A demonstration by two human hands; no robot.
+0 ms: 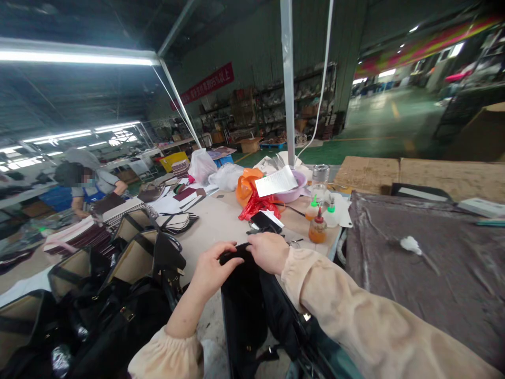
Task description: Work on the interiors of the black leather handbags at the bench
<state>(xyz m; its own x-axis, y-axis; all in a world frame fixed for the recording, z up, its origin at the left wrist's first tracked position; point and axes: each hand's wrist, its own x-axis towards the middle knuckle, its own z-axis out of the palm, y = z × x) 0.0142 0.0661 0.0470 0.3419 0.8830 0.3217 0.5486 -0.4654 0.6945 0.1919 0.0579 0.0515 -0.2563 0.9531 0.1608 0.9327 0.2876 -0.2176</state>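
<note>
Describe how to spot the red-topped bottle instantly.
On the pale tabletop, look near the right edge, beyond the right hand. There stands a bottle with orange contents; its red top sets it apart from two green-topped neighbours.

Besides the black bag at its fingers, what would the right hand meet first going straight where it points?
Likely the left hand: its fingertips lie just ahead of the right hand, though depth is unclear.
</note>
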